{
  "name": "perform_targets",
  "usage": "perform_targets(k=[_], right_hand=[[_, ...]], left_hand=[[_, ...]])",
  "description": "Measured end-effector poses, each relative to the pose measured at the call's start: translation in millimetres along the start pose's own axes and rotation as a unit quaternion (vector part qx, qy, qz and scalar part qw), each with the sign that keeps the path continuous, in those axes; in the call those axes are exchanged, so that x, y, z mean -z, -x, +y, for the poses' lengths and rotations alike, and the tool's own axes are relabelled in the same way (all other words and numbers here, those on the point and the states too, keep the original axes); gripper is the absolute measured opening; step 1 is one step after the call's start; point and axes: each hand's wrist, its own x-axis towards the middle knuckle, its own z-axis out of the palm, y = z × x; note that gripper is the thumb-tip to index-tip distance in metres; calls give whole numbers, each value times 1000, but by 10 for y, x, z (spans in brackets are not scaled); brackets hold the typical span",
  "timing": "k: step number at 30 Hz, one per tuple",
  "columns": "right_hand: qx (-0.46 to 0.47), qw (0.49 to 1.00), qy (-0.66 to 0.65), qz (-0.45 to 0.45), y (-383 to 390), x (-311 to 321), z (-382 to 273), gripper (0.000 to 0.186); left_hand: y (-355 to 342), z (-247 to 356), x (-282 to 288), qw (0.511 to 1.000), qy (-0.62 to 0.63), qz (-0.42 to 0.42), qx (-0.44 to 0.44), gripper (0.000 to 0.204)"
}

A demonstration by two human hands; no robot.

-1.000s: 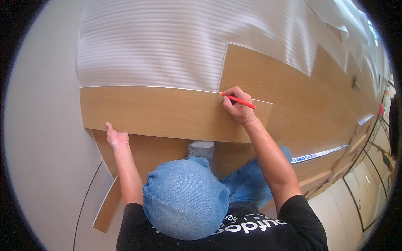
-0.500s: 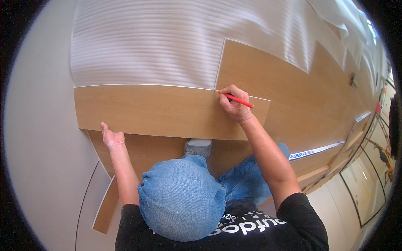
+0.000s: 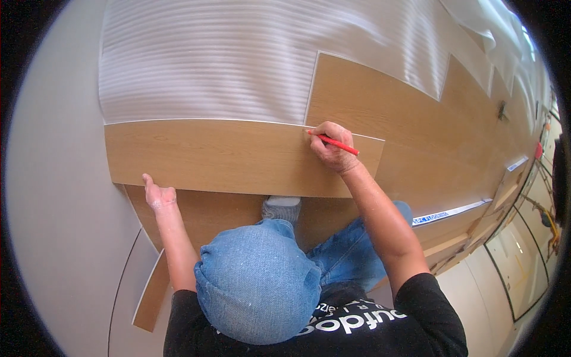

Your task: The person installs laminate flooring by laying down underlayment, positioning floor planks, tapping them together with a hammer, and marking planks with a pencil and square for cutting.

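Just this side of the white foam sheet (image 3: pixel 202 65) lies the long plank (image 3: pixel 220 156), probably stiff, smooth and moderately heavy, best held by its long edges (the corners may chip). The right hand (image 3: pixel 331 153) has its fingers clamped on a red pencil (image 3: pixel 341 145). The left hand (image 3: pixel 159 195) is at the near edge; whether its fingers grip, I cannot tell.

Red pencil (image 3: pixel 340 144), slanted, over lt. brn plank (image 3: pixel 220 156)

Left hand (image 3: pixel 159 195): most fingers hidden
Pencil (image 3: pixel 339 144): tip contact too small to tell
Foam (image 3: pixel 208 59): cut off at 12 o'clock
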Motion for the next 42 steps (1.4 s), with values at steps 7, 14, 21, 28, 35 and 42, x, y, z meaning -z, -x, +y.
perform_targets(k=[7, 14, 21, 28, 35, 42], right_hand=[[-115, 970, -39, 211, 520, 351, 25, 21], [-213, 949, 140, 186, 1585, 596, 335, 45], [-222, 934, 21, 277, 1234, 937, 707, 54], [-110, 920, 98, 363, -395, 1866, 1222, 50], [-142, 927, 38, 346, -1455, 2023, 1560, 43], [-153, 923, 73, 345, -1707, 1789, 1641, 45]], left_hand=[[26, 14, 75, 999, 26, -19, 17, 53], [37, -3, 278, 989, 110, -99, 23, 57], [414, 127, -405, 962, 161, -221, 11, 51], [-207, 178, -2046, 957, 15, -290, 8, 21], [-382, 582, -2755, 962, -132, -230, -69, 21], [-507, 648, -2714, 959, -207, -180, -71, 25]])
